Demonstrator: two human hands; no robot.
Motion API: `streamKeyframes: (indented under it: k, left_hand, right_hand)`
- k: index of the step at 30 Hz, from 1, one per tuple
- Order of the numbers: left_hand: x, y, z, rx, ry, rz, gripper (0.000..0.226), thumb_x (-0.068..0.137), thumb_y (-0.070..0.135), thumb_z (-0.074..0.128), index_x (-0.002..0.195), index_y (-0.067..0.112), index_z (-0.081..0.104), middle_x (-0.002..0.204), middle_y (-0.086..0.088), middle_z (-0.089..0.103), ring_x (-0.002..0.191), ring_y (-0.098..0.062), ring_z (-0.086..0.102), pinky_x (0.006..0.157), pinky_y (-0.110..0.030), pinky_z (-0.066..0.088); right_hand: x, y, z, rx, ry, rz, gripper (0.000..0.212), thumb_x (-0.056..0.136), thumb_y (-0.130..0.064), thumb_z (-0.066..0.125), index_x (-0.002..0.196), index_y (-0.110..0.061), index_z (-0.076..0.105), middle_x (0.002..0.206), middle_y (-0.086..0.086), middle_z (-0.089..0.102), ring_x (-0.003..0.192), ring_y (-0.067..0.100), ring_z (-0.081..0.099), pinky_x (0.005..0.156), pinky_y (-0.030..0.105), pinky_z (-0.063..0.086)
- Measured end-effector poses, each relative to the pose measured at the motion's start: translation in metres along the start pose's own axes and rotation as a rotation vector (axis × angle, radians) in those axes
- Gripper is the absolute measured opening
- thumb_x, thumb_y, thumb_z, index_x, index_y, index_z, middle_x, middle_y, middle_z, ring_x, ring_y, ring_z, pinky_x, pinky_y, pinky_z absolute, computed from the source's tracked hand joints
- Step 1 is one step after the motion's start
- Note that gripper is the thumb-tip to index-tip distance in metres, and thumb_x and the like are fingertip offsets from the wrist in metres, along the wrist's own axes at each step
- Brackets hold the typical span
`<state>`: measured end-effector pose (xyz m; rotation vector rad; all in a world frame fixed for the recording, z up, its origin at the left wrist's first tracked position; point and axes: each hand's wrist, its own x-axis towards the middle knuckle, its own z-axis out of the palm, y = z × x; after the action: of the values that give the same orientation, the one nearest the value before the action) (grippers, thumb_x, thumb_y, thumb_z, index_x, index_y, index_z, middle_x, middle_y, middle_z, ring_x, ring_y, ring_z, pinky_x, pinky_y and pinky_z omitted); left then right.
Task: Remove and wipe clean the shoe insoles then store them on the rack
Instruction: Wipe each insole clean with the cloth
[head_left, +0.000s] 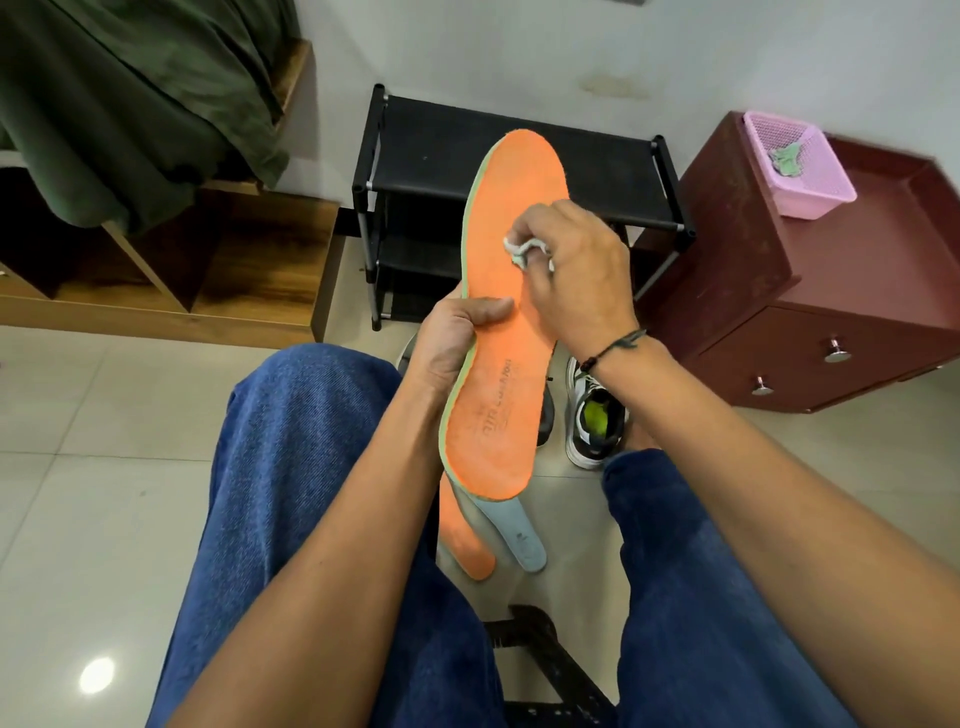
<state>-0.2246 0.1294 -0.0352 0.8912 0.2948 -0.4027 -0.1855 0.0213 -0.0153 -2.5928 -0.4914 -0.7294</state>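
Right hand (576, 270) is closed around a small white cloth (522, 250), pressing it to the orange face of the insole (498, 291); left hand (457, 332) grips that insole at its left edge, thumb laid across the orange surface, holding it lengthwise in front of the black rack (519, 171). Below the held insole, between the knees, lie a second orange insole (465, 540) and a pale blue one (519, 530). A sneaker (597, 415) stands on the floor right of the held insole, and a maroon cabinet (841, 291) bearing a pink basket (800, 171) stands further right.

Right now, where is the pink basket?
In the head view the pink basket sits at upper right, on top of the dark red cabinet, just right of the black shoe rack.
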Motion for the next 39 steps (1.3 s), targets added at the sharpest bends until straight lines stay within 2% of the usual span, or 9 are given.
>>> streamKeyframes:
  k: [5,8,17,20,22,25,29,34,39]
  left_hand:
    - [0.004,-0.001,-0.002,-0.317,0.045,0.116,0.024,0.086,0.0,0.032,0.07,0.004,0.049,0.057,-0.006,0.053,0.048,-0.013,0.052,0.05,-0.018,0.047]
    - [0.001,-0.001,0.003,-0.412,-0.021,0.101,0.03,0.095,0.018,0.035,0.083,0.003,0.057,0.067,-0.007,0.063,0.061,-0.016,0.062,0.062,-0.022,0.053]
    - [-0.002,-0.003,0.013,-0.387,-0.02,-0.036,0.048,0.1,0.038,0.033,0.085,0.003,0.063,0.069,-0.011,0.07,0.058,-0.02,0.068,0.055,-0.026,0.056]
    - [0.0,-0.003,0.015,-0.439,-0.061,-0.024,0.06,0.099,0.041,0.034,0.077,0.0,0.072,0.076,-0.014,0.071,0.065,-0.022,0.069,0.061,-0.027,0.057]
    - [-0.002,-0.001,0.014,-0.41,-0.13,-0.065,0.061,0.097,0.05,0.034,0.093,0.0,0.07,0.096,-0.017,0.068,0.085,-0.025,0.067,0.078,-0.031,0.055]
    - [-0.003,-0.006,0.014,-0.336,-0.186,-0.13,0.068,0.095,0.061,0.026,0.099,0.006,0.065,0.092,-0.012,0.07,0.084,-0.022,0.068,0.079,-0.029,0.055]
    - [-0.001,-0.009,0.01,-0.321,-0.203,-0.146,0.081,0.093,0.065,0.017,0.089,0.006,0.073,0.089,-0.012,0.071,0.083,-0.021,0.069,0.078,-0.029,0.055]
    - [0.002,-0.005,0.006,-0.24,-0.167,-0.09,0.077,0.093,0.067,0.01,0.106,0.01,0.061,0.096,-0.011,0.068,0.085,-0.021,0.067,0.074,-0.03,0.055]
    - [0.003,-0.008,0.005,-0.28,-0.15,-0.099,0.089,0.095,0.063,0.012,0.069,0.007,0.076,0.078,-0.011,0.071,0.071,-0.019,0.071,0.065,-0.024,0.058]
  right_hand:
    - [-0.032,-0.018,0.003,0.064,-0.056,-0.015,0.015,0.068,0.003,0.054,0.071,-0.009,0.063,0.07,0.007,0.057,0.064,0.03,0.055,0.057,0.03,0.033]
    - [-0.046,-0.029,0.0,0.128,-0.05,0.006,0.015,0.069,0.002,0.054,0.071,-0.009,0.065,0.07,0.005,0.058,0.064,0.028,0.056,0.058,0.03,0.035]
    - [-0.059,-0.029,-0.021,0.259,-0.189,0.12,0.02,0.07,-0.006,0.053,0.076,-0.019,0.067,0.078,0.0,0.06,0.076,0.022,0.06,0.07,0.048,0.048]
    - [-0.054,-0.029,-0.024,0.329,-0.137,0.255,0.021,0.071,-0.006,0.053,0.076,-0.018,0.069,0.076,-0.002,0.061,0.075,0.01,0.055,0.075,0.036,0.045]
    - [-0.051,-0.033,-0.022,0.353,-0.062,0.307,0.02,0.071,-0.001,0.056,0.076,-0.013,0.071,0.075,-0.001,0.062,0.074,0.01,0.054,0.076,0.029,0.044]
    - [-0.043,-0.033,-0.018,0.342,0.034,0.361,0.019,0.071,0.002,0.059,0.076,-0.013,0.07,0.077,-0.001,0.064,0.075,0.014,0.058,0.073,0.026,0.044]
    - [-0.031,-0.027,-0.019,0.199,-0.029,0.204,0.016,0.071,-0.008,0.057,0.075,-0.019,0.068,0.077,-0.001,0.064,0.078,0.023,0.06,0.074,0.05,0.045]
    - [-0.015,-0.021,-0.016,0.057,-0.049,0.002,0.014,0.07,-0.006,0.06,0.075,-0.016,0.067,0.074,0.001,0.063,0.076,0.028,0.058,0.07,0.042,0.04]
    - [-0.042,-0.029,-0.009,0.141,-0.036,0.011,0.014,0.072,-0.007,0.06,0.076,-0.017,0.069,0.074,-0.003,0.068,0.073,0.023,0.061,0.073,0.047,0.039]
